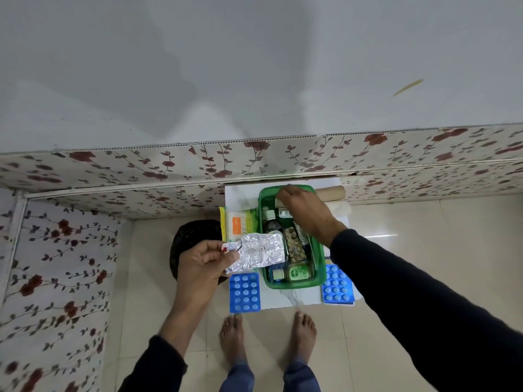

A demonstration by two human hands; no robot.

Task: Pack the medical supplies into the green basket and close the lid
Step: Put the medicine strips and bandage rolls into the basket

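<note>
The green basket [321, 261] stands on a small white table [291, 298] and holds bottles, a small green jar and a strip of tablets. My right hand [305, 210] reaches into the basket's far end, fingers closed on a pale packet [281, 203]. My left hand [202, 264] holds silver foil tablet strips [260, 251] just left of the basket, above the table's left side. A blue blister pack [244, 292] lies at the table's front left. Another blue blister pack [338, 284] lies at the front right. A yellow-green sachet pack [240, 223] lies left of the basket.
A cardboard roll [332, 192] and a white roll [341, 209] lie behind and right of the basket. A dark round object [192, 236] sits on the floor left of the table. Floral wall panels run behind and to the left. My bare feet [268, 338] stand before the table.
</note>
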